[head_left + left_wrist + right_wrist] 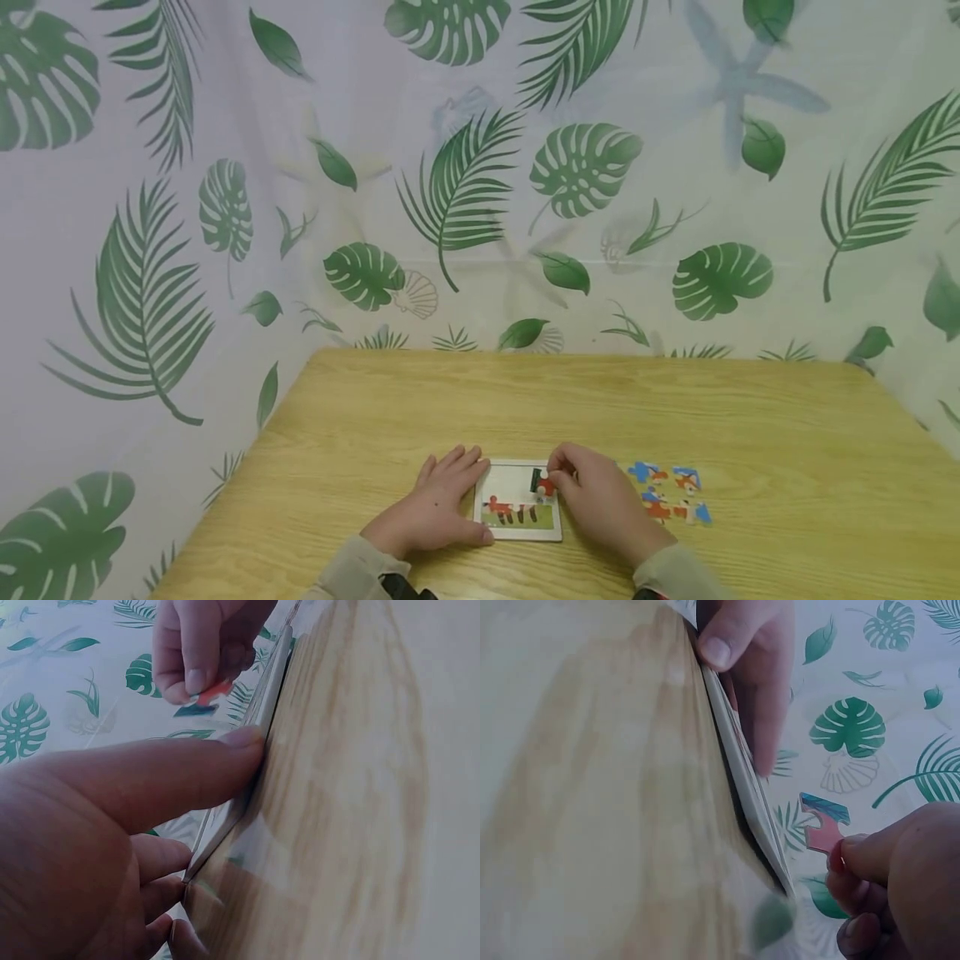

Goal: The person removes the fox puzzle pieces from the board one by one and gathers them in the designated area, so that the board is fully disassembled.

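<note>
My right hand point(603, 504) pinches a jigsaw piece point(826, 834) between thumb and fingertips. The piece is red with a dark edge strip and is held over the upper right of a small white-framed puzzle tray point(525, 537). Joined pieces point(517, 514) with a striped-legged red figure on green fill the tray's lower part; its upper part shows a pale bare base. My left hand point(438, 508) lies at the tray's left side with fingers spread, its thumb point(244, 739) touching the frame. In the right wrist view, the held piece is tilted and apart from the tray.
Several loose blue, red and white jigsaw pieces point(655, 505) lie on the wooden table point(360, 408) to the right of my right hand. A leaf-patterned cloth point(480, 208) hangs behind and to the left of the table.
</note>
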Tool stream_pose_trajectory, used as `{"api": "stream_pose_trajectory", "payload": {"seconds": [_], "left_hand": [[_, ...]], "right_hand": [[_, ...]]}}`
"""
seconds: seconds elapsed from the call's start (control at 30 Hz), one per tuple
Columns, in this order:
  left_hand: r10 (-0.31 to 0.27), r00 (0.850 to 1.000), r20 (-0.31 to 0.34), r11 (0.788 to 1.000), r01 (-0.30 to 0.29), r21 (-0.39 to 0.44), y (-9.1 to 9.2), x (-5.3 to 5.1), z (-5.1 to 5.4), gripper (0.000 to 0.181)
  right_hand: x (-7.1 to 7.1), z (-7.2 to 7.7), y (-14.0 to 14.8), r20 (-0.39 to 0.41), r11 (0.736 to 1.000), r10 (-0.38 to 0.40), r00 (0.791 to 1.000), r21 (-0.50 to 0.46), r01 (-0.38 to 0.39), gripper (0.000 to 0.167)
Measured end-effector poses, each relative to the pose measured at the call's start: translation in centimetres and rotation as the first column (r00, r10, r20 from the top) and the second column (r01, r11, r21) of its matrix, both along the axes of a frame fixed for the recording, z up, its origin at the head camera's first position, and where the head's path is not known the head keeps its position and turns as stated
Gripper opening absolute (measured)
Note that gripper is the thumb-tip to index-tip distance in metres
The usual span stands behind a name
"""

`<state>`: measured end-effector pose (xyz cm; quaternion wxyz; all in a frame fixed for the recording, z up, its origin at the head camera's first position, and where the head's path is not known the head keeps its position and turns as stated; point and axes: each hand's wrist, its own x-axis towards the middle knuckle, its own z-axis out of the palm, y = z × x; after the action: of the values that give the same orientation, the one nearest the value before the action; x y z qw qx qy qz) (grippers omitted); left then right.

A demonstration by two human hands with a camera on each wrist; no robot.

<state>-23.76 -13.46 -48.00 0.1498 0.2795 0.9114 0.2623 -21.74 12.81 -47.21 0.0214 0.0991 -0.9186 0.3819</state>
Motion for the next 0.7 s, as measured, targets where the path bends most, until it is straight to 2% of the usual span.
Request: {"api": "stream_pose_trajectory", "payload": {"seconds": [0.27, 0.4, 0.53, 0.7], "left_hand": [[-0.002, 1.000, 0.002, 1.000, 0.002, 0.012, 0.0, 0.2, -0.1, 0.098], [-0.006, 1.000, 0.006, 1.000, 0.006, 0.008, 0.0, 0.2, 0.0, 0.098], [-0.007, 1.000, 0.006, 1.000, 0.007, 0.006, 0.0, 0.3, 0.2, 0.098], [-0.011, 1.000, 0.010, 1.000, 0.011, 0.015, -0.1, 0.2, 0.4, 0.098]], "right_hand": [[0.7, 0.2, 4.5, 0.000, 0.994, 0.015, 1.000, 0.110, -0.015, 0.014], [1.2, 0.3, 6.4, 0.039, 0.992, 0.019, 0.999, 0.126, -0.024, 0.013], [1.5, 0.5, 7.6, 0.079, 0.991, 0.028, 0.996, 0.128, -0.038, 0.015], [1.2, 0.3, 8.1, 0.067, 0.987, 0.034, 0.997, 0.155, -0.044, 0.015]]}}
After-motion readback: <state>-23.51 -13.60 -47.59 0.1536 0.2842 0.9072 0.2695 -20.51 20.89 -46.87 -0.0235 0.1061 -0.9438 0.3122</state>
